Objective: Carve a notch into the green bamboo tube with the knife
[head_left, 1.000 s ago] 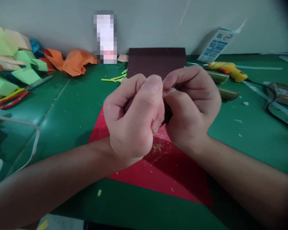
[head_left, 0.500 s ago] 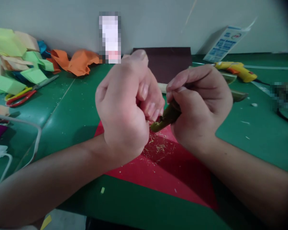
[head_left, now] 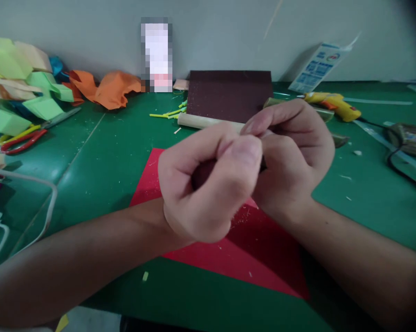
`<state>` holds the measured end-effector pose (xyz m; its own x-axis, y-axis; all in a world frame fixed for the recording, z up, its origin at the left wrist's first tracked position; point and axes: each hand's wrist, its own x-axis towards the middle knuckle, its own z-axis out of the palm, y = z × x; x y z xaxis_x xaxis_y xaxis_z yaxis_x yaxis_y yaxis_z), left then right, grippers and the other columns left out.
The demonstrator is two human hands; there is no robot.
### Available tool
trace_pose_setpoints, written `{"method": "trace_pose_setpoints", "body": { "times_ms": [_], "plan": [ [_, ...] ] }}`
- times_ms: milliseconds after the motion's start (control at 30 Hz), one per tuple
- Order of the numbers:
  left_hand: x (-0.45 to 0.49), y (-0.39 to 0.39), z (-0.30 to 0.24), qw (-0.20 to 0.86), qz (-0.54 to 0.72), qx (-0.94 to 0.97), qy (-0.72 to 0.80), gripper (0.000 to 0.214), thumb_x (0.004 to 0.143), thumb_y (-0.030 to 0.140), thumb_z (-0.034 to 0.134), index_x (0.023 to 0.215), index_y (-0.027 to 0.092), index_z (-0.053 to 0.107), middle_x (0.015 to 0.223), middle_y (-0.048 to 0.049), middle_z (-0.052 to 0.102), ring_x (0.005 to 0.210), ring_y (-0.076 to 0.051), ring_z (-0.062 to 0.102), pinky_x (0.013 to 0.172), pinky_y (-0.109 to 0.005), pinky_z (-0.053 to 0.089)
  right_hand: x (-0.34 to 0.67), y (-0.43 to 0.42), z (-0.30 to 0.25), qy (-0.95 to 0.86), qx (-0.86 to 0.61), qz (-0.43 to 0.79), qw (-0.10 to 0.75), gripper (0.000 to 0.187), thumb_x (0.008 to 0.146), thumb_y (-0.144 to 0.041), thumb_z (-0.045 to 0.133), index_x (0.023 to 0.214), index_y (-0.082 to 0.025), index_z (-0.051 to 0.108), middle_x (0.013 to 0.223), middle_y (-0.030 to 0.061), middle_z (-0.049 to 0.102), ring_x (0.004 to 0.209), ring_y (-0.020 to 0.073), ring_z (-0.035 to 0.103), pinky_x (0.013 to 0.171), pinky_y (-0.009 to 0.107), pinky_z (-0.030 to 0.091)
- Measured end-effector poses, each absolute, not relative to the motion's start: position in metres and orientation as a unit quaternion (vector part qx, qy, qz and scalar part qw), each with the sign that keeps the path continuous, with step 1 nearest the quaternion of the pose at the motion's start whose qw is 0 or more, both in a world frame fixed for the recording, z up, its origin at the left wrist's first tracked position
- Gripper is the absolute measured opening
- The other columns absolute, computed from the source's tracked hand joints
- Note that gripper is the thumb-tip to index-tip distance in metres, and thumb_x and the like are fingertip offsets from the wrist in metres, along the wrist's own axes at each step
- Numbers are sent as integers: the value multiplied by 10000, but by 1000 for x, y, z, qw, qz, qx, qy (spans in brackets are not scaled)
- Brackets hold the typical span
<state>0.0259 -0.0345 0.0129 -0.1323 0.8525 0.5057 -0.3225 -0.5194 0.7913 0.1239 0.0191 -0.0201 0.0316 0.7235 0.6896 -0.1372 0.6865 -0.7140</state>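
My left hand [head_left: 211, 184] is closed, fingers curled in and thumb on top, its fingertips hidden behind the thumb. It meets my right hand [head_left: 294, 152], which pinches with thumb and forefinger above the red paper sheet [head_left: 263, 263]. Between the hands only a dark sliver of the green bamboo-like piece [head_left: 262, 164] shows; the rest is covered. Whatever my left fingers hold, if anything, cannot be seen. Fine shavings are scattered over the red sheet beneath.
Behind the hands are a dark brown sheet [head_left: 228, 94], a pale rod [head_left: 201, 121] and a yellow glue gun [head_left: 332, 103]. Scissors [head_left: 24, 140], folded paper pieces [head_left: 10, 60] and crumpled orange paper [head_left: 114, 90] lie left. A blue-and-white packet [head_left: 315, 67] leans on the wall.
My left hand has moved right and rolled over, its thumb now on top against my right hand. It covers the green piece that showed before. My right hand stays nearly in place.
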Motion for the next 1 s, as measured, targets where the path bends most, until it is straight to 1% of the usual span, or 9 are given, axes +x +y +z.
{"method": "trace_pose_setpoints", "body": {
  "times_ms": [167,300,367,400,467,533,567,733,1000],
  "plan": [
    [20,-31,18,410,675,545,282,642,948,585,378,445,208,247,451,39,259,405,-57,319,412,-268,277,125,15,-17,-625,-249,322,667,243,731,-21,511,708,-238,619,704,-16,582,623,129,477,527,272,400],
    [14,-38,22,416,616,638,198,576,988,471,356,486,190,346,518,30,396,466,-51,408,435,-234,314,126,14,-13,-636,-238,353,644,173,753,-81,538,687,-232,593,669,-2,557,567,131,468,487,282,379],
    [10,-40,25,436,604,636,203,577,997,446,316,482,191,365,519,29,372,481,-56,400,463,-233,348,127,15,-12,-626,-229,369,648,163,742,-81,546,675,-223,590,657,0,547,555,126,473,488,283,381],
    [8,-40,26,437,595,648,185,549,994,413,358,493,190,376,527,31,399,483,-62,430,473,-239,378,127,16,-13,-620,-223,369,656,172,731,-66,546,676,-221,595,661,-1,548,557,124,475,491,281,383],
    [6,-38,25,432,603,624,247,484,962,275,457,493,190,368,503,35,375,467,-73,430,470,-257,386,127,18,-17,-609,-221,368,667,199,719,-46,541,690,-230,610,679,-5,557,556,125,465,486,281,377],
    [8,-33,22,436,647,552,295,426,924,92,412,511,185,357,489,41,381,448,-61,397,479,-253,383,127,20,-21,-608,-225,372,664,199,745,-73,543,710,-253,622,671,-7,551,550,141,454,472,294,360],
    [11,-30,20,436,677,514,296,435,922,62,379,505,184,344,466,42,357,419,-55,383,452,-244,360,128,21,-23,-607,-230,375,662,183,770,-103,549,717,-264,619,656,-7,536,547,151,449,469,304,353],
    [21,-17,18,462,772,366,237,397,881,116,420,498,192,348,391,47,339,315,-63,337,336,-240,321,127,23,-27,-590,-231,392,667,162,823,-148,545,729,-269,597,688,3,495,552,166,437,472,319,327],
    [17,-19,34,503,754,337,255,431,896,137,367,470,201,344,393,38,259,315,-76,300,336,-239,301,125,24,-27,-592,-225,349,691,172,792,-112,515,721,-259,567,693,3,495,552,158,427,494,307,336]
  ]
}}
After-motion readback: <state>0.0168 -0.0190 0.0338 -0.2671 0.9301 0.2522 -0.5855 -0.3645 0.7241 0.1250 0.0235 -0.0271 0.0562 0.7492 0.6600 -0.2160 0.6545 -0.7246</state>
